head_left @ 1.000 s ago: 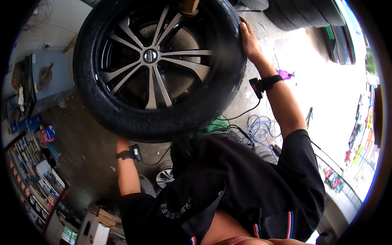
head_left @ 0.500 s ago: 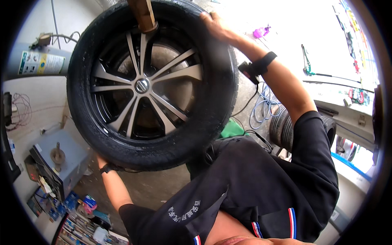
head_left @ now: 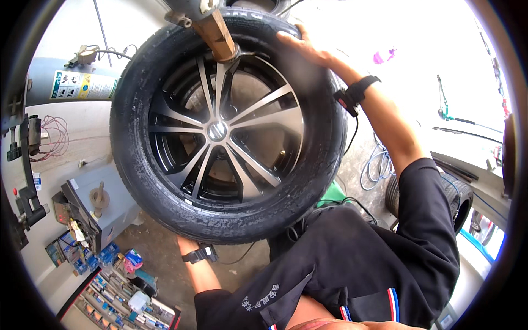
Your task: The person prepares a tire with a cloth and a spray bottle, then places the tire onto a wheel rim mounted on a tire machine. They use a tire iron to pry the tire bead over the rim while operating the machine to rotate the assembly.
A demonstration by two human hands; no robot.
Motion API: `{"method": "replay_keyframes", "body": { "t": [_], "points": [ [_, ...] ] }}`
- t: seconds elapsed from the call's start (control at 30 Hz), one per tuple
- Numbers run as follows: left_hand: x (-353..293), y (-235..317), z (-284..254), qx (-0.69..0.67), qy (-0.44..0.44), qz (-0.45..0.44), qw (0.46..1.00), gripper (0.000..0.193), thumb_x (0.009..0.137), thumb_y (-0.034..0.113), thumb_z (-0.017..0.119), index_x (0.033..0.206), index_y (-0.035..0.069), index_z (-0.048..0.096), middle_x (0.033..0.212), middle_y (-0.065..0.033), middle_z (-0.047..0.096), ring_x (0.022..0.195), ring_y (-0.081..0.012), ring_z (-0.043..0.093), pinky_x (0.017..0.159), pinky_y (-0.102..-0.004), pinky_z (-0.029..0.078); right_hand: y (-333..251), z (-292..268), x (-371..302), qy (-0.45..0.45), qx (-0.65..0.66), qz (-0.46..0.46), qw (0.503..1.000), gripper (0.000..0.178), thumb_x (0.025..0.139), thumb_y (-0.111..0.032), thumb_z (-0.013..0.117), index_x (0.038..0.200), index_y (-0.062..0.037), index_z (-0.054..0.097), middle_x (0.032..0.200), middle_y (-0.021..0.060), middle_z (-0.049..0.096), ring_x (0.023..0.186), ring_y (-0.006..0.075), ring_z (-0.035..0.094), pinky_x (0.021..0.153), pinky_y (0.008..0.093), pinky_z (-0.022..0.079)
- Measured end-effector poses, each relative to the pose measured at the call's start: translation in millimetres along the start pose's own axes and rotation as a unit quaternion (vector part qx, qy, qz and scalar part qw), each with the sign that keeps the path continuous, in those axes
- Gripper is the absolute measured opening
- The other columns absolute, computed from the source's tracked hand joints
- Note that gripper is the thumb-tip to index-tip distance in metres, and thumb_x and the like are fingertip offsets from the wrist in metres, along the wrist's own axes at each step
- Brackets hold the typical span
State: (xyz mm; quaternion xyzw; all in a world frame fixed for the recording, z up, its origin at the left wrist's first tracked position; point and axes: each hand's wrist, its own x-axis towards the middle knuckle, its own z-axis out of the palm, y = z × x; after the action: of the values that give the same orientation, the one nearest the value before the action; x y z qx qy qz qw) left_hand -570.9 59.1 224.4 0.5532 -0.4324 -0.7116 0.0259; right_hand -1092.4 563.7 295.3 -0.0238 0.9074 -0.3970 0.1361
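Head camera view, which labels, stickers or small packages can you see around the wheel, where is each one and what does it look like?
Warning sticker: on the grey machine at upper left of the wheel; rectangular, white with yellow and green pictogram panels.
Small packages: on the floor at lower left, under the tyre; blue, pink and white packets.
Parts rack: bottom left; rows of small white and coloured boxes.
Trouser print: small white marks on black fabric.
No screens visible.

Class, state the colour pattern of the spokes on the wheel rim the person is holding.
The wheel rim has silver-faced spokes on black, seen in the head view.
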Motion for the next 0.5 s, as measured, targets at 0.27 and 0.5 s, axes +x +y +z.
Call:
{"method": "replay_keyframes", "body": {
  "t": [0.27, 0.5],
  "points": [
    [-27.7, -14.4, 18.3, 0.009, -0.006, -0.042, 0.999, 0.066, 0.102, 0.051, 0.04, 0.148, 0.004, 0.042, 0.142, -0.0155, 0.053, 0.13, -0.0296, 0.052, 0.11, -0.0454, 0.042, 12.7, 8.1, 25.4, -0.012, 0.021, -0.026, 0.999, 0.118, 0.076, -0.085, 0.054, 0.149, 0.0056, 0.033, 0.138, 0.031, 0.052, 0.131, 0.0388, 0.051, 0.11, 0.0425, 0.038],
    [13.0, 114.5, 54.6, 0.094, -0.187, 0.014, 0.978, 0.067, 0.102, 0.052, 0.04, 0.148, 0.004, 0.042, 0.142, -0.0157, 0.053, 0.13, -0.0296, 0.051, 0.11, -0.0455, 0.041, -34.0, 8.9, -4.7, 0.048, -0.044, 0.028, 0.997, 0.106, 0.084, -0.073, 0.059, 0.148, 0.0069, 0.034, 0.134, 0.0318, 0.055, 0.125, 0.0415, 0.055, 0.107, 0.0456, 0.043]
  ]
}}
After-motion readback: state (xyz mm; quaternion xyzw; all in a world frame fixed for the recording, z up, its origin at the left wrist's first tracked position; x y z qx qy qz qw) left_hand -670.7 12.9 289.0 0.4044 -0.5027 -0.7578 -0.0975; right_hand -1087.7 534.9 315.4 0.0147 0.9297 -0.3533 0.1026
